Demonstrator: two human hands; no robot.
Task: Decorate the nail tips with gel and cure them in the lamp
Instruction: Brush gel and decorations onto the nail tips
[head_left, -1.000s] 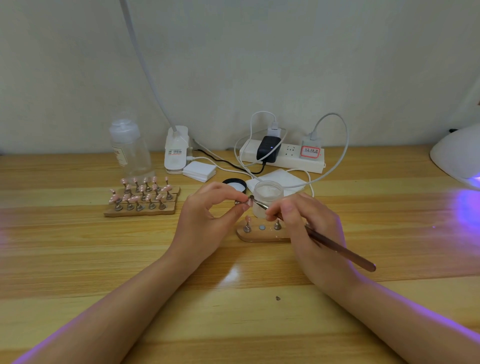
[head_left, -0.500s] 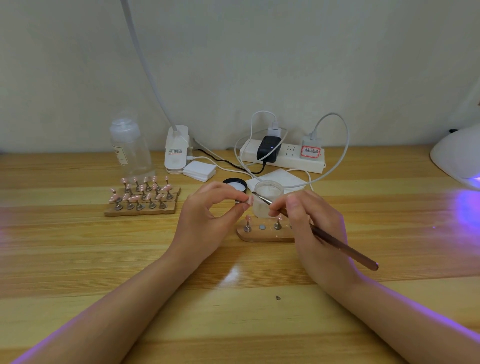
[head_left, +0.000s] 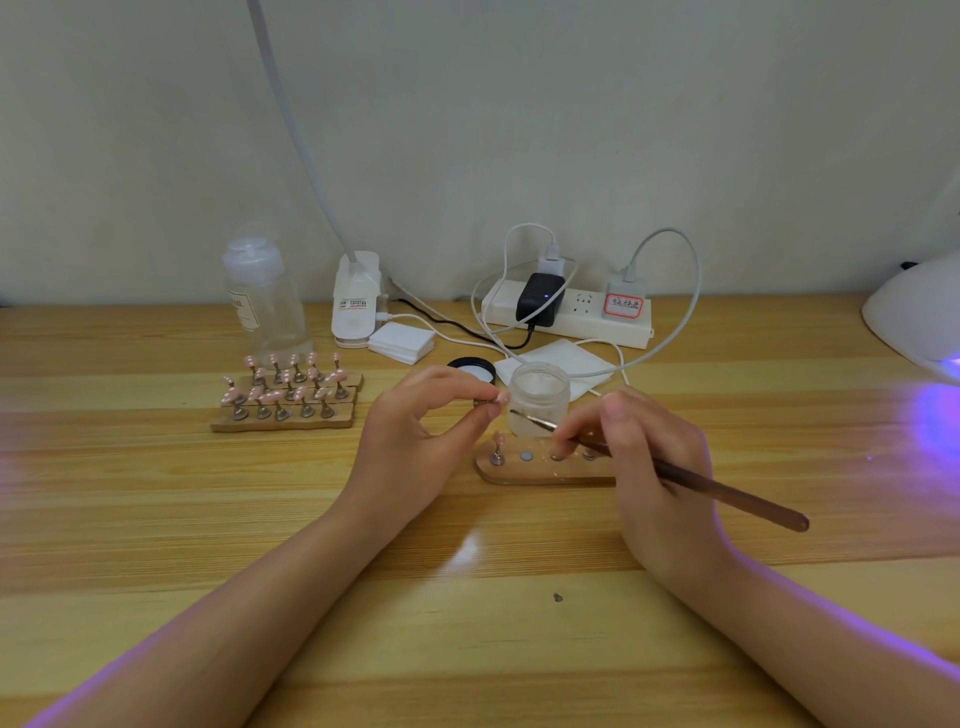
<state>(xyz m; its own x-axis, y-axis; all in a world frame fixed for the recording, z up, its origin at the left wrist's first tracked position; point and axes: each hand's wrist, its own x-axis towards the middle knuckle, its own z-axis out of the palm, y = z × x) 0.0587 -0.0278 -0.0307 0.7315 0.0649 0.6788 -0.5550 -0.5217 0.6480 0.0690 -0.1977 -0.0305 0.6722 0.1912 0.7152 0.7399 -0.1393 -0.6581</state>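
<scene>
Left hand (head_left: 410, 441) pinches a nail tip (head_left: 502, 397), right hand (head_left: 649, 467) grips the brush (head_left: 691, 480) — frosted jar (head_left: 537, 395) just behind.

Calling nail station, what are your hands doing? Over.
Left hand pinches nail tip. Right hand holds brush, tip beside open jar. Nothing blocking.

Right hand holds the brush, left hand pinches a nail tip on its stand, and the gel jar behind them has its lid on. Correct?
Not quite: in the head view the gel jar is open, its black lid lying on the table. The right hand does hold the brush; the left hand pinches the nail tip.
</scene>
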